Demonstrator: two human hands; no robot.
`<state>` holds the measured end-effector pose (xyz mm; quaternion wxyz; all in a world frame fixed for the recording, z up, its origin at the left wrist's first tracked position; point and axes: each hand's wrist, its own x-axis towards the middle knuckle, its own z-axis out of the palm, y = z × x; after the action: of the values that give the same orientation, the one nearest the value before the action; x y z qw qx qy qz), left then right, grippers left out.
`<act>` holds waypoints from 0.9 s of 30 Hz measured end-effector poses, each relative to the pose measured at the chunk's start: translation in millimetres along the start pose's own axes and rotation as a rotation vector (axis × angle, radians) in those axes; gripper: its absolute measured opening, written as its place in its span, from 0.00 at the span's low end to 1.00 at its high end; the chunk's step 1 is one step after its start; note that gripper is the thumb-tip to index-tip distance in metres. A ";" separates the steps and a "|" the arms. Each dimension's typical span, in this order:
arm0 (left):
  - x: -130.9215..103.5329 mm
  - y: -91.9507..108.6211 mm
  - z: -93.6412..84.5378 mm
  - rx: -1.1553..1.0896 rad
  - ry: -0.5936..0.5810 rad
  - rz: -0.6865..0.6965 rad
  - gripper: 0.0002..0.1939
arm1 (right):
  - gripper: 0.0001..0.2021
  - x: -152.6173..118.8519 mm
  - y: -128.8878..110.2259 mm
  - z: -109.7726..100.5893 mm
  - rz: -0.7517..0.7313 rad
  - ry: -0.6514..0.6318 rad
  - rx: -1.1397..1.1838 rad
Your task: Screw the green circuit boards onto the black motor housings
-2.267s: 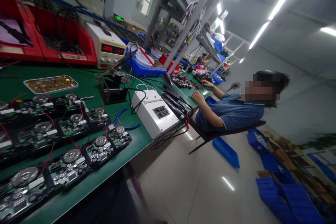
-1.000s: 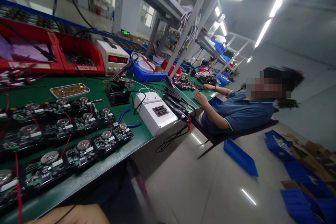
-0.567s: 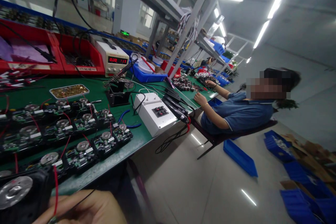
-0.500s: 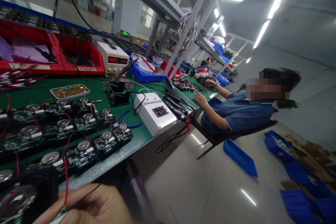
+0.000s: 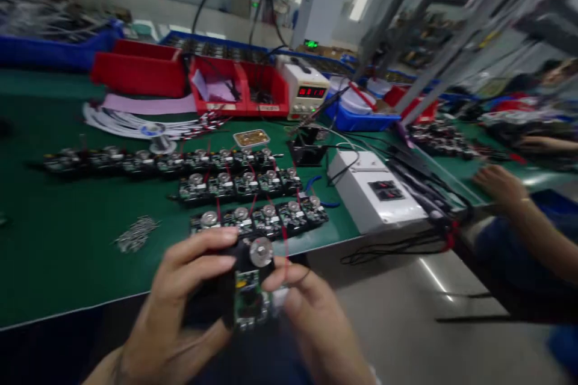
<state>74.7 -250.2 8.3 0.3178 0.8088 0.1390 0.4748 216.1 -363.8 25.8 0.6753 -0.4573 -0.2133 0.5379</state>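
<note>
My left hand (image 5: 180, 295) is closed around a black housing with an exposed green circuit board (image 5: 250, 298) and a round, clear-and-metal disc, held up in front of the bench edge. At its right side, my right hand (image 5: 316, 313) pinches the same unit by a small white block (image 5: 280, 298). A thin red wire (image 5: 285, 240) rises from near those fingertips, and a dark wire curves over the index finger. Just behind stand three rows of similar circuit board units (image 5: 248, 183) on the green bench, some joined by red wires.
A pile of metal pins (image 5: 136, 233) lies left on the bench (image 5: 67, 240). Behind are red bins (image 5: 139, 69), a power supply (image 5: 309, 90), a tray of brass parts (image 5: 251, 138) and a soldering stand (image 5: 307, 147). A white switch box (image 5: 374, 192) and a co-worker's arm (image 5: 510, 198) are right.
My view has swung left and levelled onto the bench. The held unit now shows near the middle, and my left hand has come into sight around it.
</note>
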 end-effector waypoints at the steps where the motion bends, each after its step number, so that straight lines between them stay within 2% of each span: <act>1: 0.3 -0.2 -1.6 0.006 -0.022 -0.009 0.29 | 0.10 0.7 -2.8 -2.1 -0.009 0.033 -0.035; 5: 3.5 1.4 2.3 -0.016 -0.111 0.025 0.35 | 0.13 2.2 -9.9 -4.9 -0.004 0.112 -0.113; 8: 6.5 4.7 4.7 -0.029 -0.107 0.072 0.37 | 0.12 1.3 -10.0 -1.3 0.036 0.120 -0.115; 11: 9.0 6.5 4.9 -0.042 -0.078 0.130 0.32 | 0.11 0.9 -9.9 5.6 0.039 0.189 -0.040; 13: 10.0 6.9 5.5 -0.038 -0.060 0.169 0.27 | 0.15 0.6 -11.0 10.8 0.044 0.230 0.018; 17: 9.5 7.9 8.5 -0.022 -0.044 0.179 0.20 | 0.24 -0.5 -14.1 18.3 0.170 0.181 0.115; 20: 9.4 10.8 10.7 -0.020 -0.043 0.169 0.18 | 0.22 -1.3 -14.5 19.8 0.235 0.156 0.127; 27: 16.8 26.6 5.1 0.110 -0.051 0.072 0.17 | 0.20 -1.3 -10.8 15.9 0.186 0.194 0.139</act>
<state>85.6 -263.5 35.1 0.2590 0.8415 0.1275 0.4566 209.0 -358.9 43.0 0.6699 -0.4772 -0.0662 0.5650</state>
